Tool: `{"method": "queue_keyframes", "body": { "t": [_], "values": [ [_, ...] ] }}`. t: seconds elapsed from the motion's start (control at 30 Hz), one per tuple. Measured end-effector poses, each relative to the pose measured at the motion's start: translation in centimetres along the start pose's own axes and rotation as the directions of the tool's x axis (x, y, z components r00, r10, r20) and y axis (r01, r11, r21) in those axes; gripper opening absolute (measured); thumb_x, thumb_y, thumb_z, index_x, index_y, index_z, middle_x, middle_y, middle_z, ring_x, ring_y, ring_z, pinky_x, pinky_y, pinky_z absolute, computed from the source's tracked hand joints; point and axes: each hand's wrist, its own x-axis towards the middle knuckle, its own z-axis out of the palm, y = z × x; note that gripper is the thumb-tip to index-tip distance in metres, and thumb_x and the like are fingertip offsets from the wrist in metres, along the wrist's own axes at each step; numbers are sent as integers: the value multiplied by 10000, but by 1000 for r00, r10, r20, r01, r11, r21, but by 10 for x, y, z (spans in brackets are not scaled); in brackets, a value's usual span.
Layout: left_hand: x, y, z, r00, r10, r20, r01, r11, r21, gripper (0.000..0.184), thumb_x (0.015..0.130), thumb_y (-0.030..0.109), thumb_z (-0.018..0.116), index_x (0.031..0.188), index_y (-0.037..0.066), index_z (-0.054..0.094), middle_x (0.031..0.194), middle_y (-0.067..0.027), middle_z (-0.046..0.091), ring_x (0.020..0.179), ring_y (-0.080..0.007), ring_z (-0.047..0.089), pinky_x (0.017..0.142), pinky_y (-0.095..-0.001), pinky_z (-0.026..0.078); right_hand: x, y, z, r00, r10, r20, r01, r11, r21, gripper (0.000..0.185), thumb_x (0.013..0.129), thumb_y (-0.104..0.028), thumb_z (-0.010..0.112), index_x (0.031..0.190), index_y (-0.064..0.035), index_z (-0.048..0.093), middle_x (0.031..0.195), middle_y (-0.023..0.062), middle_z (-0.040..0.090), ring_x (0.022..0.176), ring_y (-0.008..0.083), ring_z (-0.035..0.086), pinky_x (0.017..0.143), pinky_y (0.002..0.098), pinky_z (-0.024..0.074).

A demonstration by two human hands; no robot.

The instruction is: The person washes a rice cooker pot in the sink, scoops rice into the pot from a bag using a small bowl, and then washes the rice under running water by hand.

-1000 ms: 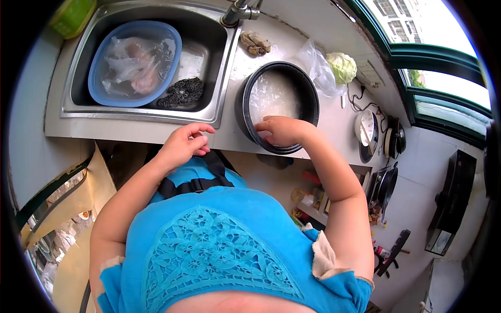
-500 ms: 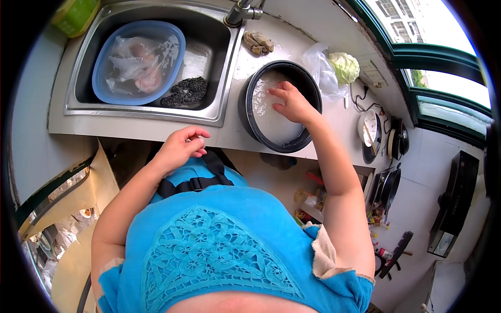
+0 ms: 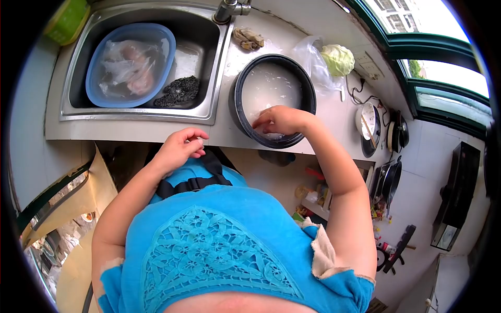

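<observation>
A round black pot (image 3: 236,104) stands on the counter, filled with cloudy whitish water and pale bits. My right hand (image 3: 279,121) reaches over its near side, fingers curled down at the water; the fingertips are partly hidden, so whether they hold anything cannot be seen. My left hand (image 3: 182,148) hovers in front of the counter edge by my body, its fingers loosely bent and apart, holding nothing. In the sink, left of the pot, sits a blue basin (image 3: 94,78) of water with a plastic bag (image 3: 117,65) and pinkish meat in it.
A dark mesh scrubber (image 3: 178,91) lies in the steel sink (image 3: 209,78) beneath the faucet (image 3: 224,11). Behind the pot are a brown crumpled cloth-like item (image 3: 248,38), a clear bag (image 3: 312,62) and a cabbage (image 3: 338,59). A bowl with chopsticks (image 3: 366,119) sits at right.
My right hand moved from the middle of the pot back to its near side, fingers lowered. The water's surface pattern changed. My left hand stayed nearly still. The view shifted slightly.
</observation>
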Motion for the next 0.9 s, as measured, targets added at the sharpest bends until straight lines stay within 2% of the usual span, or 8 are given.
{"method": "queue_keyframes", "body": {
  "t": [0.07, 0.17, 0.37, 0.47, 0.57, 0.67, 0.77, 0.9],
  "values": [
    [-2, -2, -1, 1000, 5, 1, -5, 1000, 2, 226, 908, 123, 496, 1095, 25, 576, 869, -41, 584, 807, -122, 598, 746, -243, 499, 15, 1, -12, 994, -39, -103, 48, 995, 90, 308, 794, -54, 584, 1093, -99, 644, 1080, 110, 613, 996, 278, 584, 885, 347, 460],
    [-3, -3, -1, 1000, 8, -9, -8, 1000, 7, 227, 913, 126, 493, 1101, 28, 574, 885, -47, 589, 821, -119, 599, 753, -237, 498, 35, 12, -35, 955, -93, -280, 85, 996, -39, 290, 802, -111, 583, 1083, -132, 652, 1095, 98, 604, 1000, 269, 576, 890, 350, 456],
    [-8, -5, -4, 998, 6, -59, -8, 999, -31, 238, 897, 120, 493, 1091, 18, 585, 877, -55, 596, 807, -129, 602, 749, -248, 499, 23, 38, -53, 853, -8, -522, -102, 978, -181, 281, 810, -133, 594, 1085, -120, 651, 1123, 147, 566, 1042, 296, 554, 920, 354, 442],
    [-8, -6, -7, 998, 7, -62, -9, 999, -38, 236, 899, 121, 494, 1090, 19, 586, 876, -52, 594, 807, -130, 602, 747, -249, 501, 3, 49, -32, 856, 119, -503, -294, 912, -284, 377, 809, -161, 600, 1185, -146, 591, 1202, 176, 513, 1088, 332, 528, 949, 379, 426],
    [-7, -4, -8, 999, 5, -51, -7, 999, -34, 232, 906, 126, 494, 1095, 25, 582, 885, -48, 593, 816, -125, 602, 750, -242, 501, -20, 13, -12, 847, 426, -319, -505, 832, -229, 540, 826, -221, 608, 1336, -189, 436, 1242, 193, 485, 1112, 361, 514, 956, 393, 420],
    [-4, 0, -8, 999, 11, -33, -12, 999, -31, 229, 917, 135, 496, 1106, 34, 575, 906, -47, 593, 831, -116, 600, 757, -230, 499, -28, -10, 4, 905, 398, -149, -425, 855, -297, 540, 844, -257, 610, 1341, -164, 421, 1165, 198, 540, 1071, 364, 538, 917, 396, 437],
    [-3, 0, -9, 999, 24, -29, -25, 999, -32, 230, 915, 137, 501, 1108, 36, 575, 910, -44, 591, 836, -116, 599, 761, -232, 499, -17, -19, 11, 967, 254, -14, -247, 922, -300, 420, 833, -207, 598, 1236, -110, 532, 1108, 171, 589, 1044, 338, 553, 896, 396, 439],
    [-3, -2, -14, 999, 33, -38, -34, 999, -28, 230, 908, 134, 510, 1101, 36, 585, 932, -47, 590, 828, -128, 606, 755, -247, 503, 9, -44, -9, 985, 154, 81, -142, 980, -137, 423, 819, -202, 584, 1227, -100, 548, 1118, 179, 600, 1042, 321, 566, 906, 385, 437]
  ]
}}
